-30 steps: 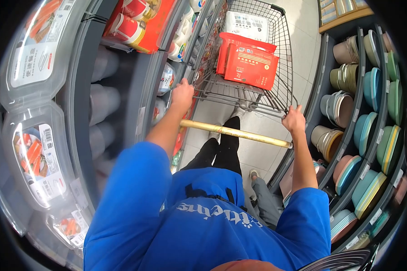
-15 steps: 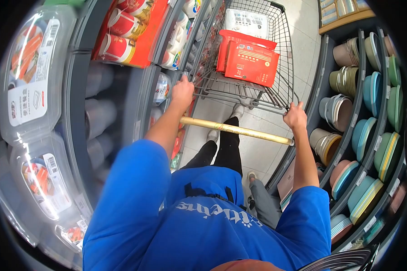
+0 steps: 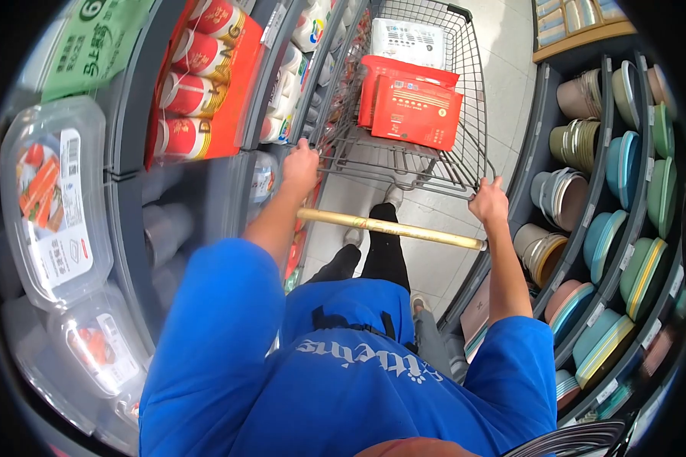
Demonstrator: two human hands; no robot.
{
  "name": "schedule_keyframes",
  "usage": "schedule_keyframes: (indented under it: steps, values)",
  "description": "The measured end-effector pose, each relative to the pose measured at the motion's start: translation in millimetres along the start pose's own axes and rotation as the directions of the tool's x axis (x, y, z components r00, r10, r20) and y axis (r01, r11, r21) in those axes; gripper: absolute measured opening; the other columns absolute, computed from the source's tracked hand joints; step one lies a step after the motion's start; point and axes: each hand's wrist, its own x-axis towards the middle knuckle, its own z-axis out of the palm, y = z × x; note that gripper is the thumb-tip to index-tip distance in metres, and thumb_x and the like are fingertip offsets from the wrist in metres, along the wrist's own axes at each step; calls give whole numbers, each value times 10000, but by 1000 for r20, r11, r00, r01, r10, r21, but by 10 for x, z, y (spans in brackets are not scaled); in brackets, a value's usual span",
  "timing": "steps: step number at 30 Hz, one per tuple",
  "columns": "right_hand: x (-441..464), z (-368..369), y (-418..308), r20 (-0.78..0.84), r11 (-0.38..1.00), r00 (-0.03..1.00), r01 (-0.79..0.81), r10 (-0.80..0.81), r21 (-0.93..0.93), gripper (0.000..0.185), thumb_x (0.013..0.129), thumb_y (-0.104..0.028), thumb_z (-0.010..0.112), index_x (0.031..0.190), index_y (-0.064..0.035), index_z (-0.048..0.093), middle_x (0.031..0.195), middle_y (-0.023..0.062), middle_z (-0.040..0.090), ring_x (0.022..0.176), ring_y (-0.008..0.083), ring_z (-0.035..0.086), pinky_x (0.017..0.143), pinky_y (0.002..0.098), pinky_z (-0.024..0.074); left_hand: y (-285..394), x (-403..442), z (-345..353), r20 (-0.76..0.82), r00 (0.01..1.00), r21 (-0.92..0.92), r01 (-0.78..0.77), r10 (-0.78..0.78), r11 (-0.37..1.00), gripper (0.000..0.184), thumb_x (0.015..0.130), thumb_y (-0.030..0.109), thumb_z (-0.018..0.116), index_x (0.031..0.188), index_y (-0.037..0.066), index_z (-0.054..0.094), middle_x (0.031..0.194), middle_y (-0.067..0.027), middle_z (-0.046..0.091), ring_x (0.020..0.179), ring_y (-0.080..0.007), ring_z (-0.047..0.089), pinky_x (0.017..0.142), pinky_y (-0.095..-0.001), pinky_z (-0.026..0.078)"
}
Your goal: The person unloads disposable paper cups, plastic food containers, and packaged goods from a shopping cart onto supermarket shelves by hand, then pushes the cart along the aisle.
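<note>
A wire shopping cart (image 3: 476, 91) stands ahead of me, its gold handle bar (image 3: 389, 226) crossing in front of my waist. My left hand (image 3: 300, 169) is closed around the cart's left side frame, beyond the handle bar. On the right side frame, my right hand (image 3: 488, 202) is closed the same way. Inside the cart lie two red packages (image 3: 415, 112), one overlapping the other. Behind them is a white package (image 3: 408, 42) with dark print.
Left shelves hold clear plastic food containers (image 3: 57, 202) and red-wrapped paper cups (image 3: 187, 91). Stacked bowls (image 3: 606, 346) and small buckets (image 3: 560, 198) fill the right shelves. Close behind me on the right shows another person's grey trouser leg (image 3: 433, 339). Pale floor tiles (image 3: 427, 270) run between the shelves.
The cart and I have moved forward along the aisle; the left shelf goods have slid back toward me, and a green sign has come into view. Both hands keep their hold.
</note>
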Motion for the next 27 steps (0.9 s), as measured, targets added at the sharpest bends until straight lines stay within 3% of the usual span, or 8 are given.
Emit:
schedule_keyframes:
  steps: [3, 10, 11, 14, 18, 26, 27]
  values:
    - [146, -91, 1, 6, 1000, 1000, -1, 1, 6, 394, 842, -227, 678, 1154, 2, 608, 1247, 301, 492, 920, 443, 690, 816, 498, 581, 32, 113, -172, 30, 1000, 81, -12, 9, 997, 230, 827, 98, 728, 1050, 50, 697, 1163, -141, 535, 986, -315, 677, 787, -366, 617]
    - [572, -286, -120, 2, 1000, 1000, -1, 1, 7, 373, 830, -204, 642, 1144, -6, 609, 1219, 287, 501, 921, 437, 683, 815, 513, 577, -136, 603, -227, -12, 1000, 94, -18, 19, 995, 289, 757, 75, 772, 1032, 45, 690, 1159, -148, 532, 986, -322, 676, 796, -383, 613]
    - [637, -338, -145, 16, 1000, 1000, 10, -11, 24, 399, 845, -228, 673, 1146, 19, 588, 1245, 328, 480, 915, 464, 686, 807, 507, 584, -177, 687, -224, -5, 1000, 77, -11, 11, 997, 277, 771, 55, 754, 1039, 40, 685, 1159, -159, 525, 987, -334, 672, 799, -390, 609]
    - [897, -402, -130, -10, 999, 999, 32, -32, 31, 390, 841, -217, 670, 1139, 20, 588, 1241, 335, 482, 911, 466, 685, 808, 513, 581, -155, 885, -341, 65, 998, 52, 1, -4, 999, 271, 782, 42, 740, 1046, 37, 679, 1161, -167, 518, 999, -344, 665, 802, -393, 607]
    - [1239, -513, -246, -21, 1000, 1000, 13, -13, 1, 370, 812, -174, 658, 1126, 9, 589, 1195, 294, 488, 919, 443, 674, 817, 507, 579, -247, 1211, -337, 14, 1000, 30, -24, 23, 999, 270, 778, 32, 739, 1040, 35, 673, 1169, -167, 516, 986, -336, 668, 812, -402, 604]
    - [1787, -849, -187, -29, 999, 999, 32, -32, -10, 358, 844, -218, 664, 1113, 13, 609, 1216, 311, 503, 909, 456, 686, 811, 515, 575, -188, 1817, -602, 81, 997, 55, 2, -7, 998, 303, 751, 63, 775, 1034, 41, 671, 1199, -173, 519, 981, -342, 678, 806, -404, 612]
    - [1827, -939, -218, 3, 1000, 1000, 6, -6, 9, 350, 822, -158, 615, 1126, 15, 612, 1249, 299, 502, 967, 439, 670, 848, 513, 572, -175, 1883, -659, 90, 996, 57, 7, -12, 998, 313, 745, 71, 783, 1036, 43, 672, 1199, -173, 520, 980, -343, 679, 807, -405, 612]
